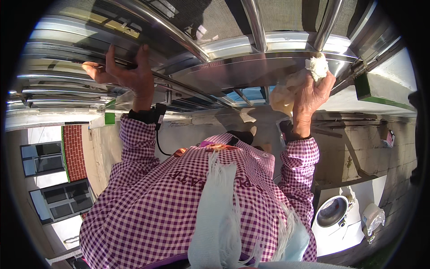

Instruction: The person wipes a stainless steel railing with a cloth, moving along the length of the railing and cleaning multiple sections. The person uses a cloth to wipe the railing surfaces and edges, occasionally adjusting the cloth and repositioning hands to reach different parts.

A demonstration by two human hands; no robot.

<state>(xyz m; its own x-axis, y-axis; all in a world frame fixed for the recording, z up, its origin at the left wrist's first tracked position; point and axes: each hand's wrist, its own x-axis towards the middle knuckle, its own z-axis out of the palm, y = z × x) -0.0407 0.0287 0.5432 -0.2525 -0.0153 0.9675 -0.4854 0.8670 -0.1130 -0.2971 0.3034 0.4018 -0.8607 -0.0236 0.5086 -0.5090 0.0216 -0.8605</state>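
My right hand (314,89) grips a crumpled white wad (317,67), pinched between thumb and fingers. Its material is not clear; it may be paper, cloth or foam. The wad is close to a steel bar (328,25) and the shiny metal sill (231,72) of a screened window. A translucent yellowish crumpled thing (284,97) hangs beside that hand, and I cannot tell whether the hand holds it. On the left, my left hand (131,74) has its fingers spread in front of the window frame, near the rails. It holds nothing that I can see.
Steel bars (257,27) cross the window screen (282,16). Horizontal metal rails (63,79) run at the left. Down on the right, a metal basin (332,212) stands on a white board (369,188), beside a white bucket (371,215). A small box (389,138) lies on the paving.
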